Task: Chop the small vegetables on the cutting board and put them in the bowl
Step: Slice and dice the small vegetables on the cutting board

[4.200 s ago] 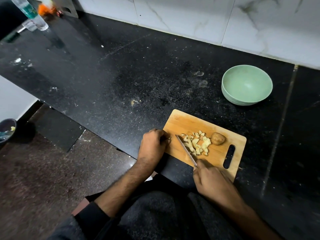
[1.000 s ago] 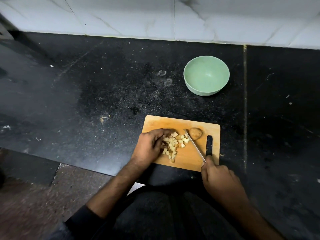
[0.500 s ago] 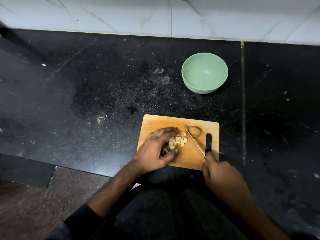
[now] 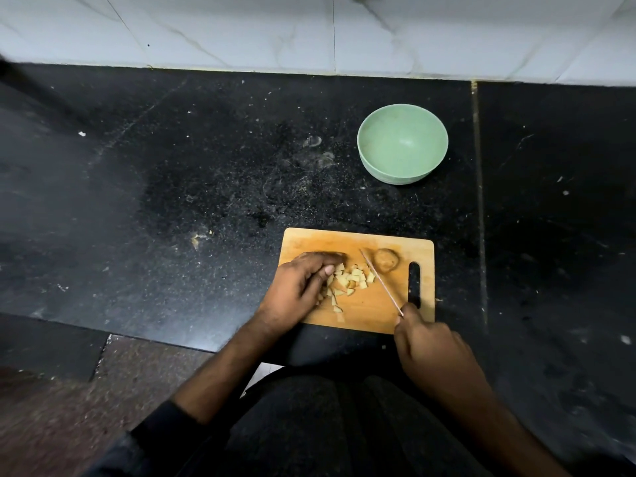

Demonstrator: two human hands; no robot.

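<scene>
Your left forearm (image 4: 220, 370) is bare up to a dark pushed-up sleeve (image 4: 151, 432); your right forearm (image 4: 481, 411) is bare, and you wear dark speckled trousers (image 4: 327, 425).

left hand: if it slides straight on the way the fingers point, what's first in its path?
The left hand points right across the cutting board, so it would first meet the pile of chopped pieces, already at its fingertips; beyond that, the knife blade.
</scene>
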